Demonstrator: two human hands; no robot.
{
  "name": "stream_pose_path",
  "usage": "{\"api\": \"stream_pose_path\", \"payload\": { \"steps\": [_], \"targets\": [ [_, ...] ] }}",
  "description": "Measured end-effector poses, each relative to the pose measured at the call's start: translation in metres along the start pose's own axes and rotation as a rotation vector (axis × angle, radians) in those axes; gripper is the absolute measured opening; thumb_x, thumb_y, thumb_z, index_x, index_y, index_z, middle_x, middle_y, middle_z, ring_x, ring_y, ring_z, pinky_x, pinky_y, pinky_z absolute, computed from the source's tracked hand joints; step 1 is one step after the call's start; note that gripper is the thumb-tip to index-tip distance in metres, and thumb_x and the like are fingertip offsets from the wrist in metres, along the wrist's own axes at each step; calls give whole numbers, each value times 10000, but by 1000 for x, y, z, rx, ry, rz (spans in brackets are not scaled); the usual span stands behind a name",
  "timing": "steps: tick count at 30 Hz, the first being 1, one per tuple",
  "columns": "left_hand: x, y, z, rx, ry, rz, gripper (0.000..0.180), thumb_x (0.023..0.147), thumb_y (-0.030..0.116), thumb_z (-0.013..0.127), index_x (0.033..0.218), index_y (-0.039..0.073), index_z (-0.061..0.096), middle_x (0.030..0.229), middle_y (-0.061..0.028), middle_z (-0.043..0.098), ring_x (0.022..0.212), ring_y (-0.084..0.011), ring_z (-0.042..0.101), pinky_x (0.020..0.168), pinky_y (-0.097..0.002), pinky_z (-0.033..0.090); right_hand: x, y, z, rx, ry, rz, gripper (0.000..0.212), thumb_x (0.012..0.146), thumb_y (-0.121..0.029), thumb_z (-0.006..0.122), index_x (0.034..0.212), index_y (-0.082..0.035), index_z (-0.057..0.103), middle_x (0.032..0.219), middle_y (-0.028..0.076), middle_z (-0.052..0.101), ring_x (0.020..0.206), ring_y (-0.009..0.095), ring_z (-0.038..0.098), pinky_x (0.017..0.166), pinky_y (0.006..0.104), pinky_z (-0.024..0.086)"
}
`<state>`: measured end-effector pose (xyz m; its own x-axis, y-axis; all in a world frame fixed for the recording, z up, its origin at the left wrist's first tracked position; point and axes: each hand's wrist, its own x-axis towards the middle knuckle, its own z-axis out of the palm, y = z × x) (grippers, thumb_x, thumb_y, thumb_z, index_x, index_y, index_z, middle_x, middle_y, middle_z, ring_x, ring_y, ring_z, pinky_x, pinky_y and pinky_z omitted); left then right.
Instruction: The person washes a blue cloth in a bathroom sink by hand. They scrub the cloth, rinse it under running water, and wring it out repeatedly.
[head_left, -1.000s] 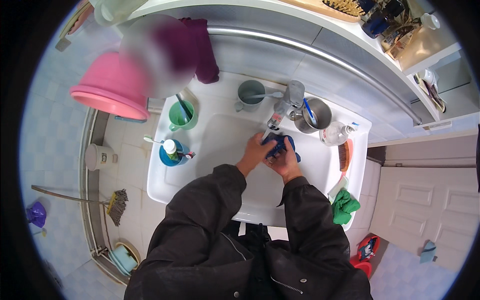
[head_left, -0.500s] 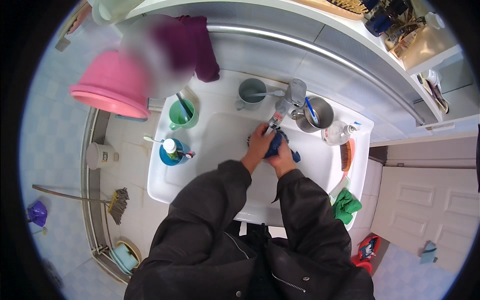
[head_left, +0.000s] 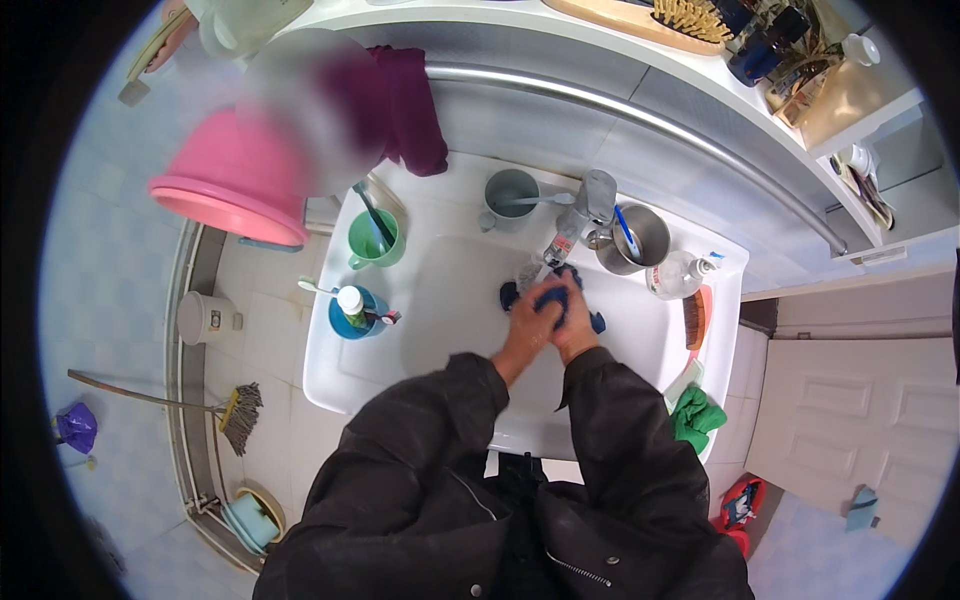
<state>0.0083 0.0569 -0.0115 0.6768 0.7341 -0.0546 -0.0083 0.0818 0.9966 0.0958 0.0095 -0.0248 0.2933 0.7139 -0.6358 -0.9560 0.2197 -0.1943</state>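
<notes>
Both hands (head_left: 533, 328) tight around a dark blue cloth (head_left: 552, 297), its ends beyond them on either side.

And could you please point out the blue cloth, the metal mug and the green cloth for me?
Blue cloth (head_left: 551, 298): head view, on its bunched middle.
Metal mug (head_left: 654, 240): head view, on its inner wall.
Green cloth (head_left: 697, 416): head view, on its crumpled middle.

Free to pass leftward over the sink (head_left: 440, 325), up to the green cup (head_left: 374, 257) and blue cup (head_left: 345, 325). Blocked ahead by the faucet (head_left: 592, 205), metal cup (head_left: 655, 240) and soap bottle (head_left: 672, 275). Taken up beneath the faucet by the left hand (head_left: 533, 328), right hand (head_left: 577, 328) and blue cloth (head_left: 571, 275).
</notes>
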Motion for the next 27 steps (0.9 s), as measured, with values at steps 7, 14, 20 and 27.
{"api": "stream_pose_path", "payload": {
  "steps": [7, 14, 20, 27],
  "targets": [
    [40, -1, -14, 135, -34, -136, 310, 824, 162, 650, 1119, 66, 647, 1112, -146, 644, 1059, -234, 607, 940, -330, 444, -10, 41, -4, 20, 80, -31, 293, 936, -377, 546, 1124, -155, 578, 1008, 20, 630, 972, 221, 592, 905, 413, 471],
    [-15, 5, 1, 259, -57, 259, 335, 829, 227, 687, 1118, 65, 629, 1111, -125, 637, 1067, -232, 588, 972, -349, 416, -8, 1, -13, 99, 34, -110, 355, 952, -399, 519, 1130, -97, 574, 1043, 69, 610, 1040, 250, 568, 969, 474, 441],
    [28, -7, -14, -190, 83, -216, 286, 908, 261, 629, 1110, 61, 592, 1044, -80, 642, 1006, -236, 605, 902, -364, 471, -5, 35, -6, 102, 53, -168, 209, 929, -131, 553, 1130, -75, 576, 1084, 63, 624, 1048, 222, 588, 978, 392, 459],
    [35, 2, -19, -1175, 320, -446, 237, 983, 308, 521, 1072, 90, 553, 912, -62, 613, 846, -202, 607, 781, -365, 517, 7, 22, 23, 261, 141, -403, 160, 985, -271, 509, 962, -126, 571, 833, 10, 580, 833, 178, 587, 833, 385, 496]
  ]
}}
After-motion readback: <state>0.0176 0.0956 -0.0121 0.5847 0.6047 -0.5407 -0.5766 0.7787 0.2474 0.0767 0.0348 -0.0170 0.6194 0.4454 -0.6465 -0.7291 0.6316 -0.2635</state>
